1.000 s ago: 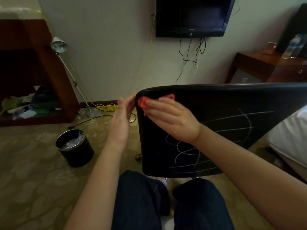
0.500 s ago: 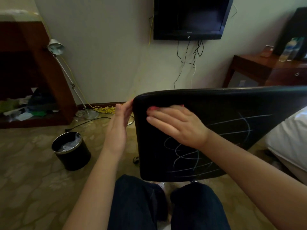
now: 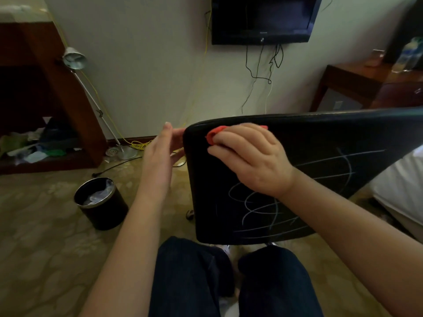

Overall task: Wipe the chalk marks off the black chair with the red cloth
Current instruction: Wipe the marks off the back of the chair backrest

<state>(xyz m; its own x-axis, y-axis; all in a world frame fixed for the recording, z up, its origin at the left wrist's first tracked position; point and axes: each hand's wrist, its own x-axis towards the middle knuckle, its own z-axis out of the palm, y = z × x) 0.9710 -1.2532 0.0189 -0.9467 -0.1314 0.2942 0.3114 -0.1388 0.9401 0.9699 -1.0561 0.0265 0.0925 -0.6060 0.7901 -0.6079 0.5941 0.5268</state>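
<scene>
gripping red cloth (image 3: 214,135) against black chair (image 3: 325,138) with right hand (image 3: 254,159); left hand (image 3: 160,161) flat

No writing can be read. The television (image 3: 263,17) bears a small pale brand mark mid lower bezel, too small to make out. The chalk marks (image 3: 263,211) on the black chair (image 3: 320,138) form loops and strokes, not letters.

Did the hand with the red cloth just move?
Yes. The right hand with the red cloth slid slightly right, away from the black chair's top left corner.
</scene>
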